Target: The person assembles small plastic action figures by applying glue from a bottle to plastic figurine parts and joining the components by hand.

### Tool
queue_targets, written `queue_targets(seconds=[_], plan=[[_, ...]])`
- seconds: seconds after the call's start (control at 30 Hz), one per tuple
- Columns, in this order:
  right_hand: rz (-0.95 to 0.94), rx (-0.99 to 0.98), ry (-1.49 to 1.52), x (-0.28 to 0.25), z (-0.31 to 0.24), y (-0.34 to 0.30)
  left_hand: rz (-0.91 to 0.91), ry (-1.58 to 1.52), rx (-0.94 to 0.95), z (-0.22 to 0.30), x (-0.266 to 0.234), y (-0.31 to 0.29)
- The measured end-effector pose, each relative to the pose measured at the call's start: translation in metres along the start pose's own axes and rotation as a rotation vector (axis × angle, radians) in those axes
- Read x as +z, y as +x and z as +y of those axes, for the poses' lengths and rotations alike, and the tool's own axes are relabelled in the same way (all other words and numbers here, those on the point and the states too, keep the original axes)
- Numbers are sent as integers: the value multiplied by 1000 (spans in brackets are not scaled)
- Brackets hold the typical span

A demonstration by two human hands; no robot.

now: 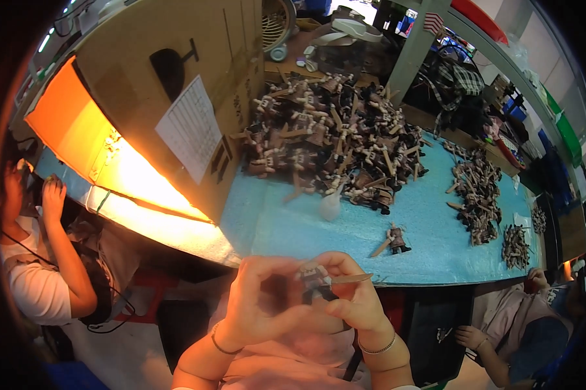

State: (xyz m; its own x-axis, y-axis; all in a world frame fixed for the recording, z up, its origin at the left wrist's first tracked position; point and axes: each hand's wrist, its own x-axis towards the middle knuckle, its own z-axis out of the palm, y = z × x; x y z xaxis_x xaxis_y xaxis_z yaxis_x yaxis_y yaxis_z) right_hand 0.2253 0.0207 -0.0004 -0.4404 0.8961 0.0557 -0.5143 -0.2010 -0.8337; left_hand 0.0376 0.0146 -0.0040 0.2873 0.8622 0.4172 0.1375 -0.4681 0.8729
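Close to my body, just off the table's front edge, both hands hold a small toy figure (315, 278). It has a brown body, pale arms and black legs, and a tan blade-like piece sticks out to its right. My left hand (250, 302) is curled, its fingertips at the figure's left side. On the other side, the thumb and fingers of my right hand (356, 296) pinch it. Motion blurs the figure's head. A similar single figure (395, 239) lies on the blue table (280, 237), beyond my right hand.
A large heap of such figures (332, 140) covers the table's far middle; smaller piles (477, 195) lie rightward. A translucent whitish item (330, 207) sits before the heap. A cardboard box (195, 78), lit orange inside, stands left. Co-workers sit at left (39, 279) and right (520, 325).
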Motion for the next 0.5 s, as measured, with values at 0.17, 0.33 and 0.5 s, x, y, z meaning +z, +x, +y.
queue_targets(seconds=[0.17,0.33,0.5], plan=[[29,-34,-65,-4,-9,-14,41,-25,9,9,11,7],[71,-72,-166,-19,-29,-22,-120,96,90,1,28,21],[308,-253,-959,-58,-67,-44,-199,154,119,-1,73,49]])
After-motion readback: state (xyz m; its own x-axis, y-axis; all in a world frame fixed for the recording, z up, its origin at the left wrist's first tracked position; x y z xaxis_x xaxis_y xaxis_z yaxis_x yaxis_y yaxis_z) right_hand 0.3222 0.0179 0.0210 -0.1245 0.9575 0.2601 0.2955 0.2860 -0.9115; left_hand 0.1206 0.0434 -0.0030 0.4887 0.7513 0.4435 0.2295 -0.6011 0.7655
